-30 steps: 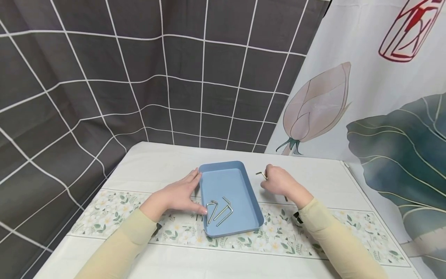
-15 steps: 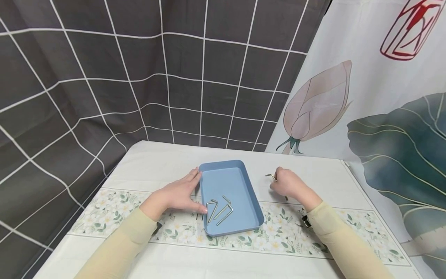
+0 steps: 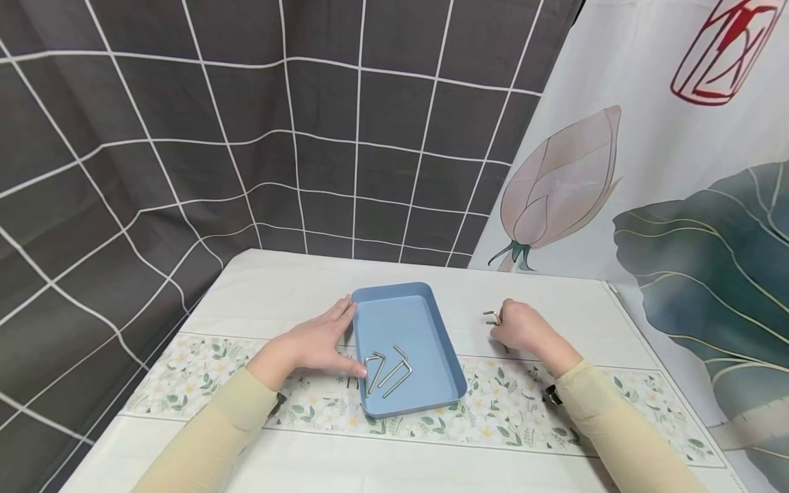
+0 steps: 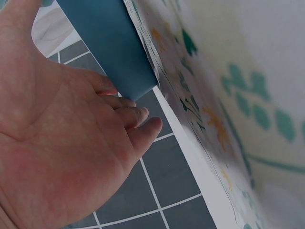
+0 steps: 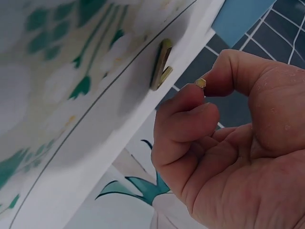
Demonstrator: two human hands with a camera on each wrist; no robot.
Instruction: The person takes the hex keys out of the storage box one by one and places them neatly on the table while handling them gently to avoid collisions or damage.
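Note:
My left hand [image 3: 320, 342] rests along the left side of the blue tray [image 3: 401, 315], fingers straight against its wall and thumb at the rim. The left wrist view shows the fingertips at the outside of the tray wall [image 4: 112, 43]. Several L-shaped metal hex keys [image 3: 394, 374] lie in the near part of the tray. Right of it, my right hand [image 3: 524, 330] pinches a hex key [image 3: 493, 314] between thumb and fingers; its hexagonal end shows in the right wrist view. Another hex key [image 5: 161, 67] lies on the white cloth beside that hand, mostly hidden from the head view.
A white cloth with a floral band [image 3: 505, 411] covers the table. Behind it hangs a dark curtain with a white grid [image 3: 320, 164]. A white curtain printed with a flower bud and leaves [image 3: 557, 185] hangs at the right.
My right hand has moved rightward, away from the tray, with the hex key in its fingers. The left hand, the tray and the keys inside it have stayed in place.

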